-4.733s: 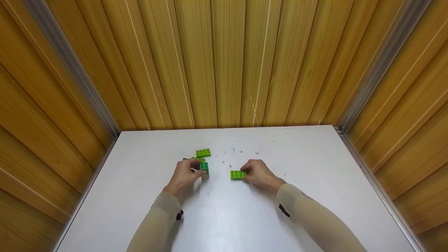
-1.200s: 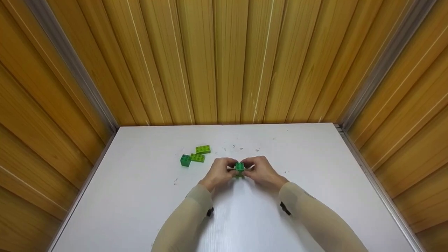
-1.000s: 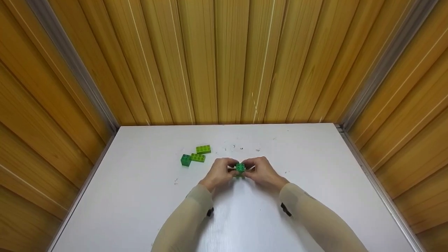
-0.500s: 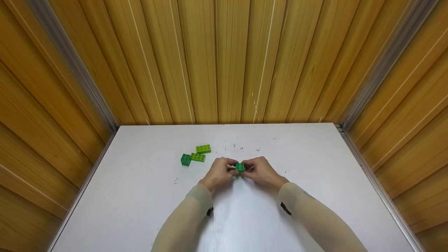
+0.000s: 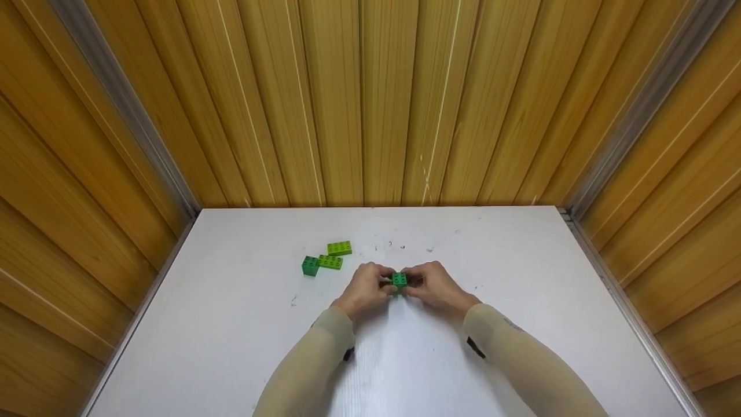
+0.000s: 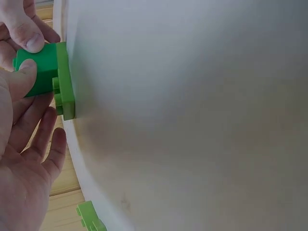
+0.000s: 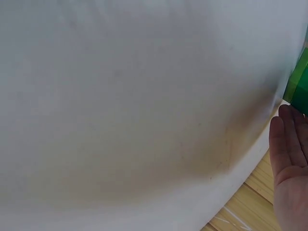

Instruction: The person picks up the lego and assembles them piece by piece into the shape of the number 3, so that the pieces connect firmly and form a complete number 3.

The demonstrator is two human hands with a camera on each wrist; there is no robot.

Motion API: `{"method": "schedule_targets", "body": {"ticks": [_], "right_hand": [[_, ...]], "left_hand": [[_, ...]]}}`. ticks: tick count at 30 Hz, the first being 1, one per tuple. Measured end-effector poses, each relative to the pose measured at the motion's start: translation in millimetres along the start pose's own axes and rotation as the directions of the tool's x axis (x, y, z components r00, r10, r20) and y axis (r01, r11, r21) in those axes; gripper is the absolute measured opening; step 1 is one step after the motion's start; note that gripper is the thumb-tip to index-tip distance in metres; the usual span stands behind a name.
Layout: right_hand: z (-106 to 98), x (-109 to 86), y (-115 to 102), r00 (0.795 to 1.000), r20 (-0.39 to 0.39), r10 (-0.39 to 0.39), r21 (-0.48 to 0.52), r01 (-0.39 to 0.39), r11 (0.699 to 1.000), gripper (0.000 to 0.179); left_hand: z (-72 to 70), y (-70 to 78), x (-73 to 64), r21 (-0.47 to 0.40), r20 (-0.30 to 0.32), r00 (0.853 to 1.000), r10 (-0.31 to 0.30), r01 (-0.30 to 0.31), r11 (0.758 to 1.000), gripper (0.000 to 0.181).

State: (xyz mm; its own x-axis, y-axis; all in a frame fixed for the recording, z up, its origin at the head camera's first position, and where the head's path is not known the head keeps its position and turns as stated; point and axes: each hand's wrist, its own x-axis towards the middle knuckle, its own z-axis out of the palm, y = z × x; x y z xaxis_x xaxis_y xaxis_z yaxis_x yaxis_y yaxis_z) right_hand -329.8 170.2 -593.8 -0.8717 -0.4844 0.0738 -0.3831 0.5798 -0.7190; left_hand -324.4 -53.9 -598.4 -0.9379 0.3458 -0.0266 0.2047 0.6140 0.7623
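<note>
A green building block (image 5: 399,279) sits on a lime green building brick (image 6: 66,89); at the left end of the brick some studs stick out uncovered in the left wrist view. My left hand (image 5: 365,289) pinches the green block from the left, its thumb on the near face and the other fingers behind. From the right, my right hand (image 5: 437,286) grips the same block with thumb and fingers. In the head view the hands hide most of the lime brick. The right wrist view catches only an edge of the pair beside the fingers.
Left of the hands lie a second green block (image 5: 310,266), a lime brick (image 5: 330,262) touching or almost touching it, and another lime brick (image 5: 339,248) behind. They rest on a white table (image 5: 231,324) with small dark marks. Yellow wood-look panels (image 5: 370,104) rise behind it.
Since the earliest frame, my left hand has carried the green block rightward onto the lime brick my right hand held. My right hand now grips the block too. Over the last second, hands barely move.
</note>
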Motion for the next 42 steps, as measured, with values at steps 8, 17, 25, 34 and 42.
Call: {"method": "schedule_targets", "body": {"ticks": [8,17,25,34,42], "right_hand": [[-3.2,1.5,2.0,1.000,0.026,-0.013,-0.039,0.014,0.999,0.027],[-3.1,1.6,0.1,0.999,0.002,0.039,0.083,-0.039,0.996,0.033],[0.2,2.2,-0.6,0.999,-0.025,0.027,0.051,-0.026,0.998,0.031],[1.9,2.1,-3.5,0.999,-0.012,0.050,0.053,-0.050,0.997,0.030],[-0.8,2.0,-2.6,0.999,-0.012,0.045,0.013,-0.045,0.999,0.033]], "left_hand": [[-3.0,4.3,1.1,0.105,0.022,0.999,0.031,-0.033,0.994,0.029],[-2.4,4.6,1.8,0.127,0.021,0.999,0.036,-0.038,0.991,0.029],[-5.6,6.4,0.8,0.078,0.037,0.999,0.008,-0.011,0.997,0.027],[-6.1,6.1,-3.1,0.053,0.044,0.999,-0.004,0.001,0.999,0.032],[-13.5,3.8,-10.0,0.027,0.015,1.000,-0.021,0.021,0.999,0.045]]}}
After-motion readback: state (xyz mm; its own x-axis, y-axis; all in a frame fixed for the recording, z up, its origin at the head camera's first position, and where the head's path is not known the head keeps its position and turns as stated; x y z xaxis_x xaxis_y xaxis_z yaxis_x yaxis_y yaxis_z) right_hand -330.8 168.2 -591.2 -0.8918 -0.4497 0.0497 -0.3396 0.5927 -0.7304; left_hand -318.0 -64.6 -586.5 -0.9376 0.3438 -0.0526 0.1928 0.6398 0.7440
